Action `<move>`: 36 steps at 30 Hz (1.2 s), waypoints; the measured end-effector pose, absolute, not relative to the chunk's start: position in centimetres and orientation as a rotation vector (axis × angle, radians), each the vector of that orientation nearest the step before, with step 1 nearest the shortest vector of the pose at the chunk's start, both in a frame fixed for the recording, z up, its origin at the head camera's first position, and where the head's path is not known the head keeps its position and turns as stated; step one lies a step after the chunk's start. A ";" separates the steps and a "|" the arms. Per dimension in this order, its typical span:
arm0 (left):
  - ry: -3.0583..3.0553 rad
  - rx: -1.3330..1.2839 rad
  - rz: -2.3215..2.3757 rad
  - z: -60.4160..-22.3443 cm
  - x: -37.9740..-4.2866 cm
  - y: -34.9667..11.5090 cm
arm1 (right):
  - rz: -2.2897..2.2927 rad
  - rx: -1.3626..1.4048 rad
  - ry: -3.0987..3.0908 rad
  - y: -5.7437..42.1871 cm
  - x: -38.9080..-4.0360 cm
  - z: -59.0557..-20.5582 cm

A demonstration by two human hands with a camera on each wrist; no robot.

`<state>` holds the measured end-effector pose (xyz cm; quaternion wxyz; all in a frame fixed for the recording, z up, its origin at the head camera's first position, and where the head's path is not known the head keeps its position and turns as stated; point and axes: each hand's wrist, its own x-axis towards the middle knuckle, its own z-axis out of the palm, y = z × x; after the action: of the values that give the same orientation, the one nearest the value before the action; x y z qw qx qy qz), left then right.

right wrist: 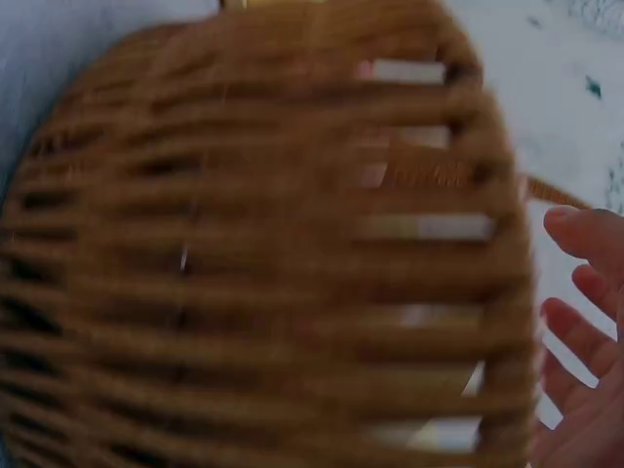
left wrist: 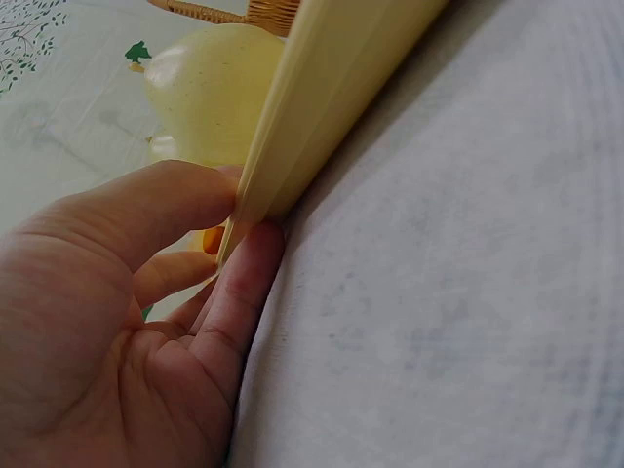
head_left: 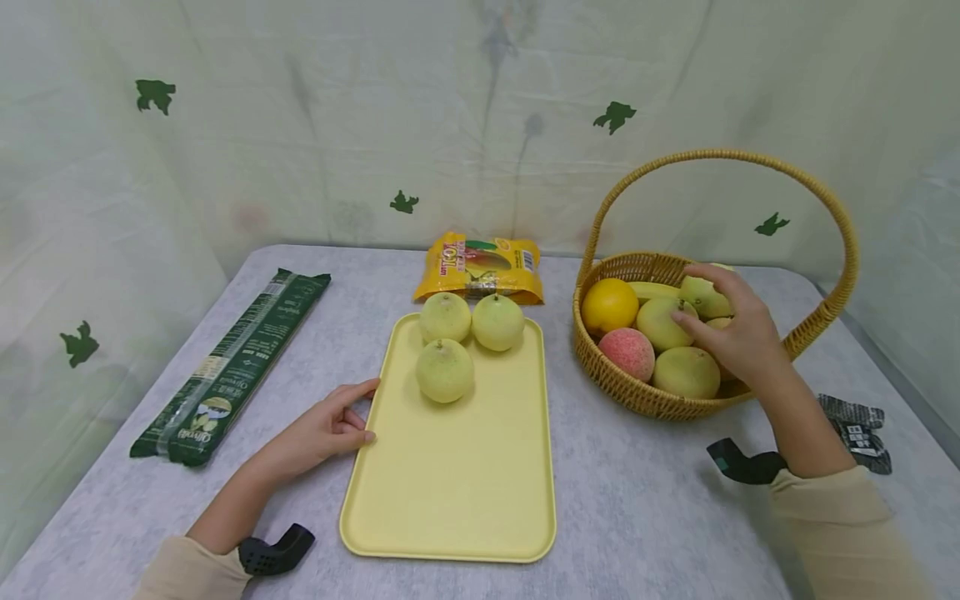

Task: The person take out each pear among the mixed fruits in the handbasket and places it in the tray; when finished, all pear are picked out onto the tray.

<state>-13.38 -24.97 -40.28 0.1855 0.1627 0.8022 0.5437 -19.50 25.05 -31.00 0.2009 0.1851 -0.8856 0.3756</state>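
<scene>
My left hand [head_left: 326, 429] holds the left rim of a pale yellow tray [head_left: 457, 492]; in the left wrist view its thumb lies on the rim with a finger [left wrist: 244, 283] beneath. Three round yellow-green pears [head_left: 445, 371] sit at the tray's far end. My right hand [head_left: 738, 329] hovers over the wicker basket [head_left: 637, 400], thumb and fingers spread around the air above the pears [head_left: 686, 372] inside, holding nothing visible. Also in the basket are an orange [head_left: 610, 307], a pink peach [head_left: 627, 353] and a banana [head_left: 652, 290]. The right wrist view shows mostly blurred basket weave [right wrist: 283, 244].
A yellow snack bag [head_left: 480, 268] with a mango picture lies behind the tray. Along the table's left side is a long green packet [head_left: 232, 367]. A small dark packet [head_left: 858, 433] lies right of the right forearm. The basket's tall handle [head_left: 720, 155] arches above the fruit.
</scene>
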 end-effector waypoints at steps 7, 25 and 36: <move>2.259 0.461 1.539 -40.2 -13.4 -24.9 | 1.066 0.326 -2.579 27.2 -20.9 -31.5; 2.252 0.457 1.543 -40.4 -13.5 -24.9 | 0.995 0.290 -2.740 28.9 -22.7 -32.2; 2.254 0.463 1.541 -40.1 -13.4 -24.9 | 1.075 0.223 -2.796 29.3 -23.3 -32.4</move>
<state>-13.44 -24.88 -40.13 0.1853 0.1643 0.7998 0.5468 -23.34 29.29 -32.41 0.0691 0.0740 -0.9286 0.3570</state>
